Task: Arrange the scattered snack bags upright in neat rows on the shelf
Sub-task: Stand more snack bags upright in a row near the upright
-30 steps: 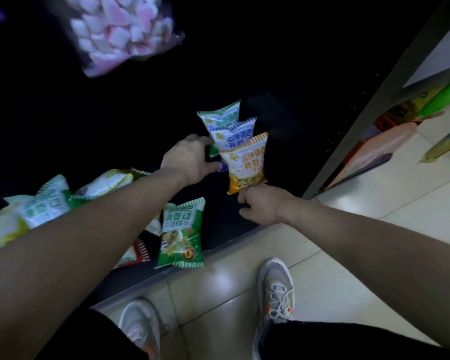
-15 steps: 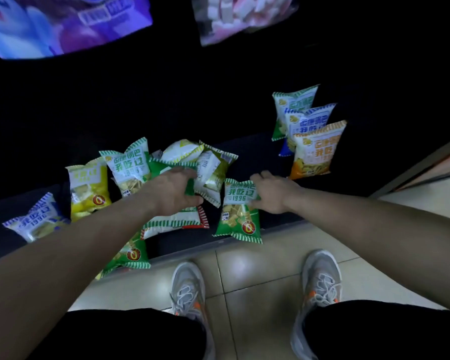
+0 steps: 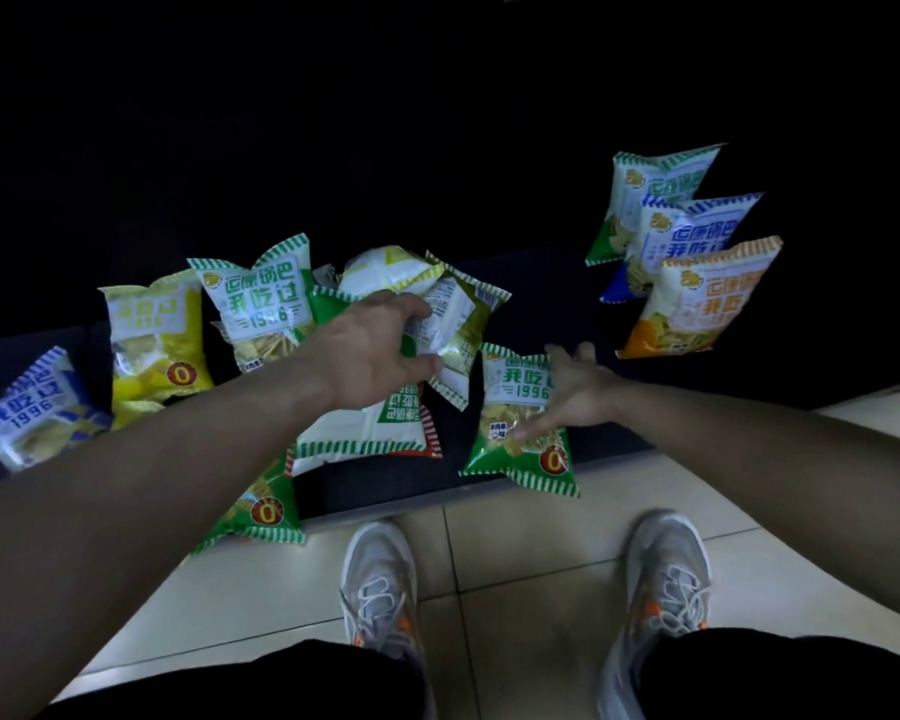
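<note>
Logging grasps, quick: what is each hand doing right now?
Left hand: closed on the olive-green bag.
Right hand: open, resting on the green bag.

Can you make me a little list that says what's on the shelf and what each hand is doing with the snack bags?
standing row: three bags upright at right, green-topped bag at back, blue bag, orange bag in front
loose pile: bags lying flat or tilted on the dark shelf, among them a yellow bag
left hand: gripping an olive-green bag from the pile
right hand: fingers spread, resting on a flat green bag
floor: pale tiles, two grey shoes
</note>
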A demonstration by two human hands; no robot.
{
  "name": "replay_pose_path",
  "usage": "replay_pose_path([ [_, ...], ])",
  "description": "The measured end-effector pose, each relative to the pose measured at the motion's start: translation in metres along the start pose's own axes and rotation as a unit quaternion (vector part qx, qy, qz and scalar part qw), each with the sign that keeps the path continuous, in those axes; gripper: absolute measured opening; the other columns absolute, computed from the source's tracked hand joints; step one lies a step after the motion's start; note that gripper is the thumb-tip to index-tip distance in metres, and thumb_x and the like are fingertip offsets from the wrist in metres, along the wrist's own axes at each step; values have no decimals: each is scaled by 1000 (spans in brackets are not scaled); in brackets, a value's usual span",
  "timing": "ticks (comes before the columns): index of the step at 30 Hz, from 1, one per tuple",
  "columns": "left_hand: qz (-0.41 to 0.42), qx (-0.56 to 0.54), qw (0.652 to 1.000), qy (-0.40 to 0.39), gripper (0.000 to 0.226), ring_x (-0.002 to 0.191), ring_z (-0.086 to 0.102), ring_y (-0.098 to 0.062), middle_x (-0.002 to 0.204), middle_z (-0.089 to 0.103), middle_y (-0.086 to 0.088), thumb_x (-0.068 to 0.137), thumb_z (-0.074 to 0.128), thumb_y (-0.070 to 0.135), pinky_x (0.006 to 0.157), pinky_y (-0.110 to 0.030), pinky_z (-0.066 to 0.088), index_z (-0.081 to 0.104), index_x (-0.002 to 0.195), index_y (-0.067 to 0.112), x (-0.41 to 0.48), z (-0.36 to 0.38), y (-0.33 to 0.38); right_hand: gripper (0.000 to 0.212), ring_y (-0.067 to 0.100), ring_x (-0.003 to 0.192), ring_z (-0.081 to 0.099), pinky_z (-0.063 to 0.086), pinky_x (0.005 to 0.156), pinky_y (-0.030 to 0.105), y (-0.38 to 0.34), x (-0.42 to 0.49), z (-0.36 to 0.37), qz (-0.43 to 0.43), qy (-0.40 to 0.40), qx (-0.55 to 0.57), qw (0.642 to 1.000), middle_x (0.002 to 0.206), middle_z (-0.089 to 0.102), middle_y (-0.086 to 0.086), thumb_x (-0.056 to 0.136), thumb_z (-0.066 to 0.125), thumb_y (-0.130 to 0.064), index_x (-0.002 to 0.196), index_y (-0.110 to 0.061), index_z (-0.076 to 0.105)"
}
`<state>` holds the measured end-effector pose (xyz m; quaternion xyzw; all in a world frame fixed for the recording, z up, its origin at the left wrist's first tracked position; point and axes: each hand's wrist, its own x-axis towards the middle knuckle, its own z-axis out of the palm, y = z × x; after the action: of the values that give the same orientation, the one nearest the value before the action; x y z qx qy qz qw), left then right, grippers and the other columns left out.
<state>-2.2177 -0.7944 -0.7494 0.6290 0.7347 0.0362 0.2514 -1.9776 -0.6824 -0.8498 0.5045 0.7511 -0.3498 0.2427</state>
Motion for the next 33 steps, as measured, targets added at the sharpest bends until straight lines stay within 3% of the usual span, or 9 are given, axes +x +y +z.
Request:
replay_pose_path([
  [4,-3,-10,1000,8,63,122,50,-21,140,47,-1,88,63,52,87,-29,39,43,142,25,-4,-1,-9,125,24,114,48,44,103,34,3,1,1,-48,69,39,996,127,28,5,40,93,-62,142,-18,36],
  [6,-5,-6,1000,9,61,122,50,-23,140,47,-3,88,62,52,88,-31,42,44,140,26,-6,-2,-11,108,19,106,48,46,99,33,4,-1,1,-68,87,54,992,120,30,2,42,95,-56,130,-21,41],
  [12,-11,7,1000,4,58,123,50,-24,138,48,-4,89,62,52,92,-35,45,46,138,25,-7,-3,-9,101,17,101,50,47,82,30,7,-10,-9,-140,132,49,980,117,36,2,47,97,-44,128,-22,40],
  [16,-9,19,1000,-6,61,121,51,-21,139,47,-2,89,63,51,89,-28,40,44,141,24,-3,-3,0,100,17,105,47,48,87,34,10,-22,-25,-163,176,50,970,117,35,-1,51,97,-40,130,-23,38],
  [20,10,15,1000,-22,68,130,47,-23,147,41,-4,89,65,48,104,-37,42,38,146,22,2,-1,17,93,19,104,51,50,87,36,18,-37,-42,-171,221,28,960,118,34,-2,55,96,-38,127,-24,39],
  [23,22,-1,1000,-15,75,129,47,-21,148,41,-1,87,68,47,104,-35,42,34,148,24,7,1,33,90,17,107,47,44,83,32,25,-49,-54,-179,238,21,954,121,33,-4,57,94,-37,127,-25,39],
  [30,53,-165,983,62,106,124,45,-11,142,43,7,68,86,45,99,-29,42,23,151,30,22,-3,72,93,13,113,43,46,88,37,28,-84,-76,-232,259,25,937,121,34,-8,55,95,-40,128,-26,39],
  [33,96,-170,979,56,100,128,42,-9,143,42,8,64,90,40,104,-31,40,33,146,36,27,-11,91,91,9,111,42,45,84,31,30,-102,-80,-261,264,17,928,119,29,-12,56,95,-38,127,-27,38],
])
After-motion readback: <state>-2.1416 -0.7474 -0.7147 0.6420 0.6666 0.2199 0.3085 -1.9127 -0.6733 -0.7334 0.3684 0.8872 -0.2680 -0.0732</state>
